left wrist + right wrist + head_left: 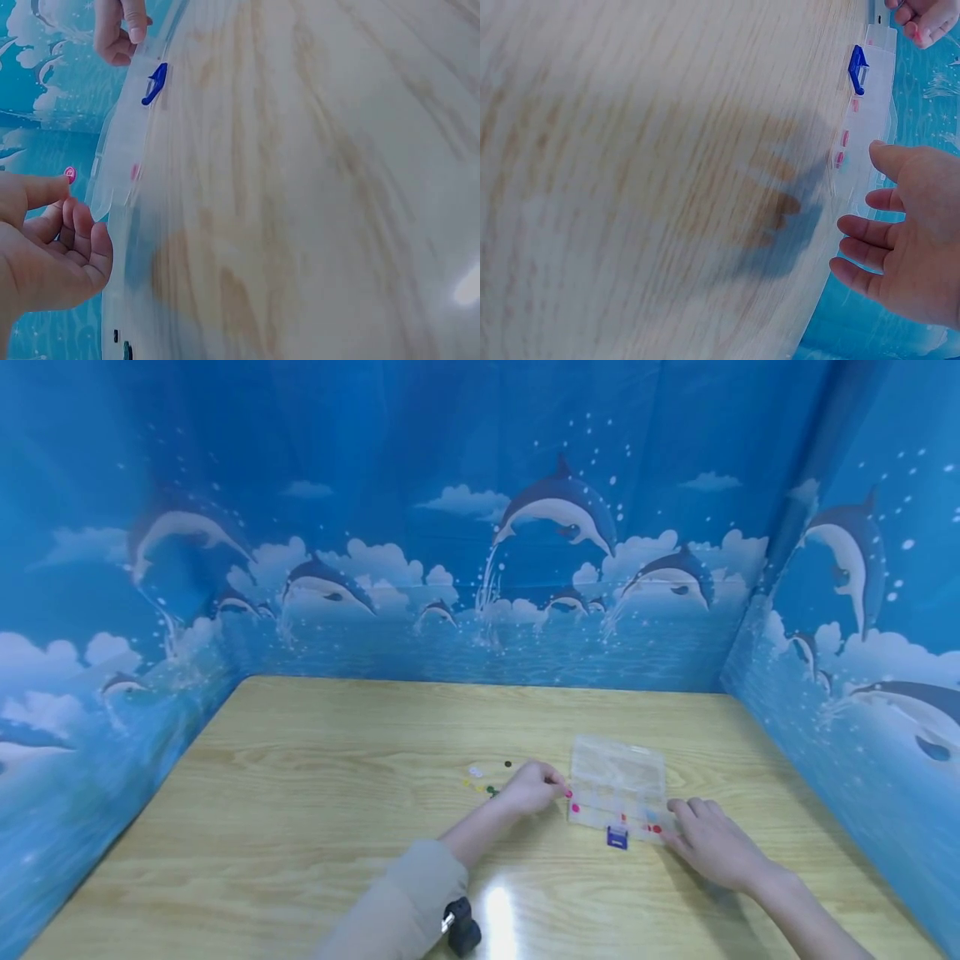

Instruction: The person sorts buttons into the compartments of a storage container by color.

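My left hand [528, 789] pinches a small pink button [70, 174] between thumb and forefinger, at the left end of a clear plastic box [617, 767]. The box lies on the table with its lid back, a blue latch [617, 837] on its front edge. Inside, another pink button [575, 808] is at the left end, and red buttons [657, 829] are towards the right. My right hand [712, 843] is at the box's right end, fingers extended and holding nothing; whether it touches the box I cannot tell.
Loose buttons lie on the wooden table [300, 827] left of the box: a black one [507, 764], white ones [476, 772], yellow ones and green ones [491, 791]. A dolphin-printed curtain [390, 635] stands behind the table and along its sides.
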Demonstrator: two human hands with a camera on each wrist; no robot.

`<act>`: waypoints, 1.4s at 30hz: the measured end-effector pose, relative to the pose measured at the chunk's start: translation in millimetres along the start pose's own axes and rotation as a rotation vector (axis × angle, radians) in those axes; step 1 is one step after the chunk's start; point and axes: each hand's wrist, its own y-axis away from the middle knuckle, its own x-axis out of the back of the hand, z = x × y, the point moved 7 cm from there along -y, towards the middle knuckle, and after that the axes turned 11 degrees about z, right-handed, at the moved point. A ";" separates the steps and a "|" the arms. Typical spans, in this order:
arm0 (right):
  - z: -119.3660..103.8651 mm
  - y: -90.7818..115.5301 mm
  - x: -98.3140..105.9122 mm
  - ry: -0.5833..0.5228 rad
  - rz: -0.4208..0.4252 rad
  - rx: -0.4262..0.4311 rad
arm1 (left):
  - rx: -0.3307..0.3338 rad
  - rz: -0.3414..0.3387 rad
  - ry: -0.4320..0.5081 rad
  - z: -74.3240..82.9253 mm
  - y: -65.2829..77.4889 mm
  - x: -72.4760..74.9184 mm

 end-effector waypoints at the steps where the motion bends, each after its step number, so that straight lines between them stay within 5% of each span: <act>1: 0.2 0.2 -0.1 0.001 0.000 0.000 | -0.001 -0.004 0.006 0.5 0.4 -2.7; 21: -1.0 -0.1 1.2 -0.015 -0.011 0.010 | -0.091 0.018 -0.077 5.6 -5.1 -24.0; 27: -2.3 -0.5 2.0 -0.008 -0.010 0.012 | -0.074 0.018 -0.077 7.0 -5.6 -26.7; 42: -2.5 0.1 2.3 -0.010 -0.017 0.012 | -0.033 0.040 -0.071 2.1 -8.0 1.1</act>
